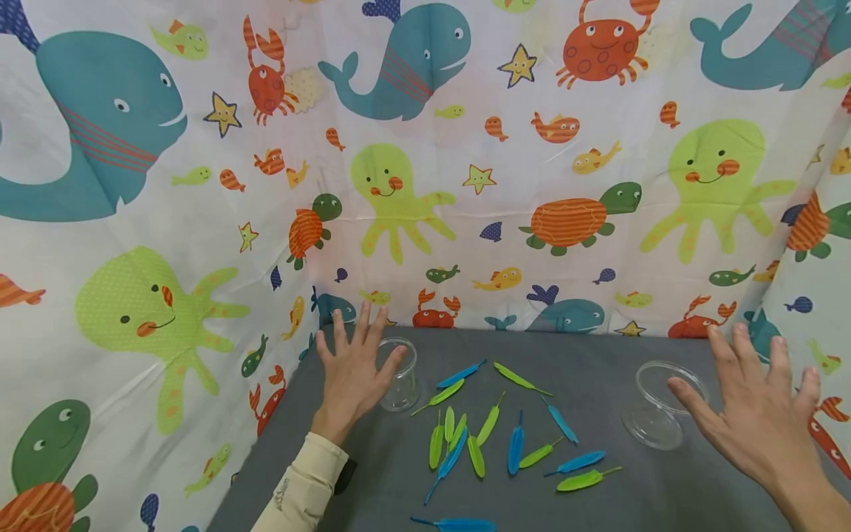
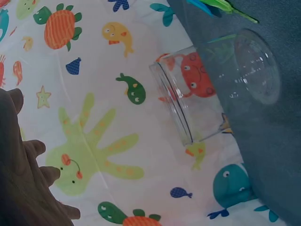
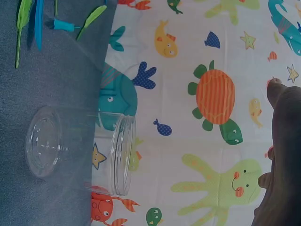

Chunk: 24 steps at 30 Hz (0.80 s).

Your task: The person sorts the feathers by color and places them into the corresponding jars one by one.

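My left hand is raised with its fingers spread, holding nothing. Behind its thumb stands a clear jar, partly covered by the hand in the head view; the left wrist view shows the jar upright and without a lid. At the right, my right hand is also spread and empty, beside a second clear open jar, whose base rests on the grey cloth. Between the jars lie several green feathers and several blue feathers, scattered and partly overlapping.
A grey-covered table bears everything. Around its back and sides hangs a white curtain printed with sea animals. One blue feather lies at the near edge of the head view.
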Motion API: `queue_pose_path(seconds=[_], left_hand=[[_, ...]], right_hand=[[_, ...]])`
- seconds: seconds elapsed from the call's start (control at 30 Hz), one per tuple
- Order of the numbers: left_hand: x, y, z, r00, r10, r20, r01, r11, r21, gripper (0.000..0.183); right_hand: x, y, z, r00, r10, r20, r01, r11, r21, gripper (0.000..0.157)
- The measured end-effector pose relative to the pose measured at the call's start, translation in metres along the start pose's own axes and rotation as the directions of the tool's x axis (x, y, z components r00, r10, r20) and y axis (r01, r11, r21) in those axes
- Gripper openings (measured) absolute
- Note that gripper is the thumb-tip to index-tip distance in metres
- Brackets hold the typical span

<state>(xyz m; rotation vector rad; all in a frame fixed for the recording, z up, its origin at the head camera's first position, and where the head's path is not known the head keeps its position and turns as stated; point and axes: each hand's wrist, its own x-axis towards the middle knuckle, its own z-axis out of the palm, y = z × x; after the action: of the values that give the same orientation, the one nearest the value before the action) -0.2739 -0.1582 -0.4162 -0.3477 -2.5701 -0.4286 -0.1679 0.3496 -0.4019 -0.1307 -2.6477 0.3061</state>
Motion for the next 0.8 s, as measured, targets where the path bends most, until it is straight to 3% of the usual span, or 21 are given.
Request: queue_pose_path(seconds=[0.27, 0.53, 0.8], left_hand=[[-0.001, -0.004, 0.002, 0.999, -0.027, 0.029, 0.027, 1.000, 0.004, 0.072], [-0.002, -0.014, 0.010, 0.993, -0.067, 0.094, 0.072, 0.996, -0.058, 0.076], [-0.007, -0.023, 0.020, 0.988, -0.096, 0.121, 0.105, 0.992, -0.071, 0.084]], right_hand=[[0.002, 0.002, 0.002, 1.000, 0.017, -0.014, -0.017, 1.000, 0.006, 0.105], [0.000, 0.003, 0.007, 0.997, 0.054, -0.059, -0.054, 0.998, 0.011, 0.104], [0.000, 0.003, 0.013, 0.990, 0.051, -0.132, -0.047, 0.998, 0.033, 0.094]])
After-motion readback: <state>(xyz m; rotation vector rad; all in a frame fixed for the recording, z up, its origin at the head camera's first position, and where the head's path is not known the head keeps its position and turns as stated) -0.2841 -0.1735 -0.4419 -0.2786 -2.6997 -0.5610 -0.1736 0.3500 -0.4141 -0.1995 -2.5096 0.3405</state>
